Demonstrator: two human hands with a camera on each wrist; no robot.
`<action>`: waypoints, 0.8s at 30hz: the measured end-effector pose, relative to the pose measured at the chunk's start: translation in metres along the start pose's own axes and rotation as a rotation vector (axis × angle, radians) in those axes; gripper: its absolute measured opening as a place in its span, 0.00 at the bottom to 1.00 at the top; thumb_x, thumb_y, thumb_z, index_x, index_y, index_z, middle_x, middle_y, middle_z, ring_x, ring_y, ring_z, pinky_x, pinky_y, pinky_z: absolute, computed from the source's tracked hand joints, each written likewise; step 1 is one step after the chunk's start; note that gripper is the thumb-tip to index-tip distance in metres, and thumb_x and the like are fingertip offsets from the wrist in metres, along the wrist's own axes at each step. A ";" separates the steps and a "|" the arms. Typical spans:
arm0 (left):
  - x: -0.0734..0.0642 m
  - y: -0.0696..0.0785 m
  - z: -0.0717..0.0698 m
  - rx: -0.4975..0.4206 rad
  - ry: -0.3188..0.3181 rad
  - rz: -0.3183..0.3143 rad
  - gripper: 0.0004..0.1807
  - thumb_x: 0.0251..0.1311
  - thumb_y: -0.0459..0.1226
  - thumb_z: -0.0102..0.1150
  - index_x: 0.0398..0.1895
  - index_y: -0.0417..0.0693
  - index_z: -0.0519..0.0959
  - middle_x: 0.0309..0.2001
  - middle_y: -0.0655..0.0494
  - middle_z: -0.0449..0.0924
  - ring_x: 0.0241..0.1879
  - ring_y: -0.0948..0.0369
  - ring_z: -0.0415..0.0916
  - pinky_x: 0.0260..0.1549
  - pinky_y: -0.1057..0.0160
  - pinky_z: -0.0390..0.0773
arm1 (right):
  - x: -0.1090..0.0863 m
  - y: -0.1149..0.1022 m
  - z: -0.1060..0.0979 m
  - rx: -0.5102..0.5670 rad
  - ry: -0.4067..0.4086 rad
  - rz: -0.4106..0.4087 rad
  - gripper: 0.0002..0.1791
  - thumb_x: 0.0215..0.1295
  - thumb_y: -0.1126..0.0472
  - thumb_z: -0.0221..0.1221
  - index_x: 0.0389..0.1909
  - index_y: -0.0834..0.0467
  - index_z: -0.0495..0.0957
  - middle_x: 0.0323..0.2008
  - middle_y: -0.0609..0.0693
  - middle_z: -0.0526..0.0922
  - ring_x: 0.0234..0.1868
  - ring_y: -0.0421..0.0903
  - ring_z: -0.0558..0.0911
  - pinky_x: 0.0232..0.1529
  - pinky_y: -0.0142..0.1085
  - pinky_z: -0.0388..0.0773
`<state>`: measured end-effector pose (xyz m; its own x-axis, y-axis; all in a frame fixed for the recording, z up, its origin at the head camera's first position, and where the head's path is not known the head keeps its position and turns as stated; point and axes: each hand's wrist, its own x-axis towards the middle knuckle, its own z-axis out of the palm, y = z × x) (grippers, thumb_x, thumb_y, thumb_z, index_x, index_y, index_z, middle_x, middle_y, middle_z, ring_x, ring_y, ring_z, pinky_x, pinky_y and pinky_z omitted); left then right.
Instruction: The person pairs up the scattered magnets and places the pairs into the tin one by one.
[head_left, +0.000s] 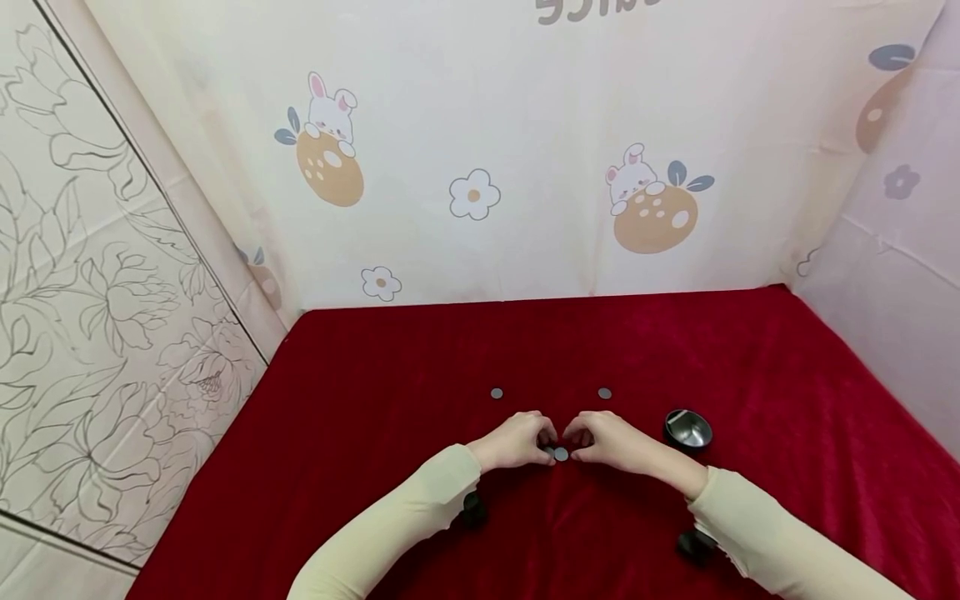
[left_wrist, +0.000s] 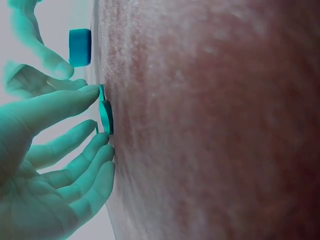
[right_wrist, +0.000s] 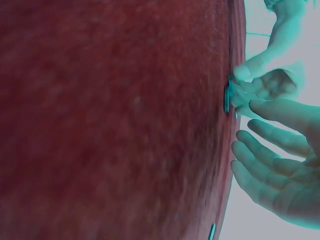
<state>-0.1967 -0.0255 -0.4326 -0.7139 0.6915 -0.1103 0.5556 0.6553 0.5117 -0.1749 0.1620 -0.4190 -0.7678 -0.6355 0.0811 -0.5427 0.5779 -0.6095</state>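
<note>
Near the front middle of the red cloth, my left hand (head_left: 519, 440) has its curled thumb and fingers at a small grey coin-like disc, partly covered by the thumb. Right beside it lies a second grey disc (head_left: 561, 454), between the two hands. My right hand (head_left: 611, 443) hovers on the other side, fingers bent loosely and apart, nothing visible between them. From the left wrist, the thumb and fingertips of the left hand (left_wrist: 55, 155) surround a disc (left_wrist: 106, 117) at cloth level. In the right wrist view the right hand (right_wrist: 285, 160) has spread fingers.
Two more grey discs lie farther back, one on the left (head_left: 497, 393) and one on the right (head_left: 604, 393). A small shiny metal bowl (head_left: 688, 430) stands beyond the right wrist. Patterned curtains (head_left: 480, 150) border the red cloth (head_left: 360, 375).
</note>
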 end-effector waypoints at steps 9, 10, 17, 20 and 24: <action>0.001 0.005 -0.001 0.000 -0.034 0.038 0.11 0.50 0.38 0.63 0.37 0.45 0.77 0.34 0.59 0.72 0.32 0.68 0.70 0.31 0.77 0.69 | -0.029 0.008 -0.018 0.001 0.071 0.048 0.10 0.52 0.67 0.61 0.37 0.64 0.77 0.32 0.51 0.78 0.29 0.39 0.75 0.29 0.30 0.73; 0.001 0.005 0.000 0.003 -0.034 0.039 0.11 0.50 0.38 0.63 0.37 0.45 0.77 0.34 0.59 0.72 0.32 0.68 0.70 0.32 0.77 0.69 | -0.033 0.010 -0.020 -0.005 0.084 0.049 0.11 0.52 0.66 0.61 0.37 0.64 0.77 0.33 0.51 0.78 0.30 0.40 0.75 0.30 0.31 0.73; 0.004 0.007 0.003 0.044 -0.047 0.032 0.11 0.50 0.39 0.62 0.37 0.46 0.77 0.35 0.59 0.71 0.34 0.68 0.69 0.33 0.77 0.68 | -0.060 0.014 -0.034 -0.040 0.205 0.058 0.11 0.51 0.64 0.62 0.37 0.62 0.78 0.33 0.50 0.79 0.32 0.41 0.77 0.32 0.33 0.74; 0.005 0.007 0.004 0.059 -0.054 0.024 0.11 0.50 0.39 0.62 0.37 0.47 0.77 0.34 0.59 0.70 0.33 0.68 0.68 0.33 0.77 0.68 | -0.068 0.015 -0.039 -0.056 0.256 0.054 0.11 0.50 0.65 0.63 0.36 0.62 0.78 0.33 0.50 0.78 0.32 0.41 0.77 0.31 0.33 0.74; 0.005 0.008 0.005 0.067 -0.054 0.020 0.10 0.50 0.39 0.62 0.36 0.47 0.77 0.34 0.59 0.69 0.32 0.68 0.68 0.32 0.77 0.67 | -0.077 0.019 -0.044 -0.060 0.304 0.049 0.11 0.48 0.68 0.63 0.36 0.62 0.77 0.33 0.47 0.78 0.33 0.38 0.78 0.31 0.33 0.75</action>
<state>-0.1937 -0.0154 -0.4332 -0.6793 0.7189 -0.1477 0.5979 0.6588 0.4566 -0.1409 0.2439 -0.4023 -0.8554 -0.4289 0.2904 -0.5145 0.6395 -0.5713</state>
